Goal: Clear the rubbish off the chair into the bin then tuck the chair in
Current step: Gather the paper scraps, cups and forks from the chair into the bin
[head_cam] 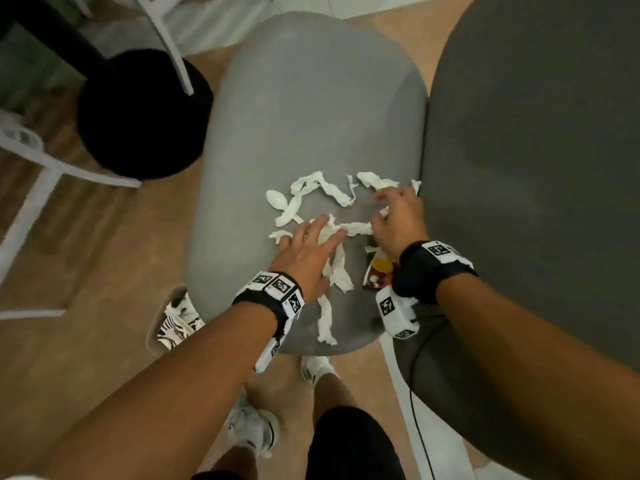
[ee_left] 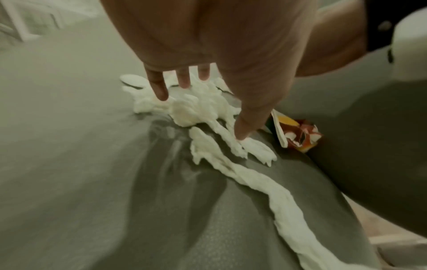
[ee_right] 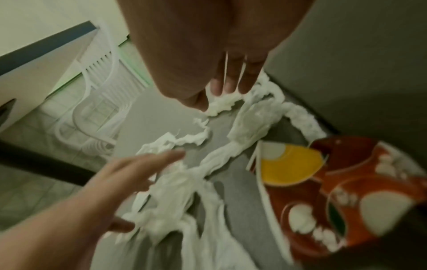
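Grey padded fabric chair seat (head_cam: 304,109) carries the rubbish: torn strips of white tissue paper (head_cam: 325,192) scattered over its near half, a white plastic spoon (head_cam: 277,199) at the left edge of the mess, and a crumpled red-and-yellow printed wrapper (head_cam: 379,271) near the seat's right edge, against the darker grey backrest (head_cam: 540,150).

Left hand (head_cam: 304,251) lies flat, fingers spread and straight, pressing the middle clump of strips. Right hand (head_cam: 398,220) has fingertips bent down onto the strips by the backrest; whether it actually pinches any, cannot tell. Hands are near each other, not touching, with a strip running between them.

Key relation: the rubbish sits directly under and between both hands. The longest strip runs from the left hand toward the near seat edge, long axis roughly front-to-back. Wrapper is under the right wrist, so right hand is nearer. Spoon's bowl points up-left, handle toward the left hand.

Likely step: raking strips together. No bin identifiable in view.
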Motion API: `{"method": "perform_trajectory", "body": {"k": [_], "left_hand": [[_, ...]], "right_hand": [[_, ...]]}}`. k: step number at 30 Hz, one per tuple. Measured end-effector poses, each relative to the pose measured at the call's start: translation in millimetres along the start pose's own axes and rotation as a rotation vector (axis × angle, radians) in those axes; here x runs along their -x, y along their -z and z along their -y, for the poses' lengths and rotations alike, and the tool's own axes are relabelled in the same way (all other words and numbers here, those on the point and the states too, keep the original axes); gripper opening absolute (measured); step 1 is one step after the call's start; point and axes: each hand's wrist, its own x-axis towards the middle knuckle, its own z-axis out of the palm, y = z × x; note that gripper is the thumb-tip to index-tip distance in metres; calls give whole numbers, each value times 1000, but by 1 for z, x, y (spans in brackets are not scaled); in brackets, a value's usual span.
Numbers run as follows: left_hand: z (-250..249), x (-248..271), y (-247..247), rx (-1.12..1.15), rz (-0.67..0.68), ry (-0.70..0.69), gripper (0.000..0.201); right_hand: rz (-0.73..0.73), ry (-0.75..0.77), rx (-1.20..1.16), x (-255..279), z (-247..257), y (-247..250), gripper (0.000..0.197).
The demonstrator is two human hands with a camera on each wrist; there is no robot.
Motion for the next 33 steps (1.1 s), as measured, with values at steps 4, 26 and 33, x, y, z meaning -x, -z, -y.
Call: {"method": "perform_trajectory", "body": {"k": [4, 26, 33], "left_hand": [[-2, -10, -11, -129, 61, 17, 66], [63, 61, 11, 526, -318, 318, 22], [108, 130, -14, 648, -397, 442, 18]], "right_hand": [[83, -122, -30, -10, -20, 2, 70], [136, 36, -152, 25, 60, -43, 6], [328, 163, -262, 86, 125, -105, 3]]}}
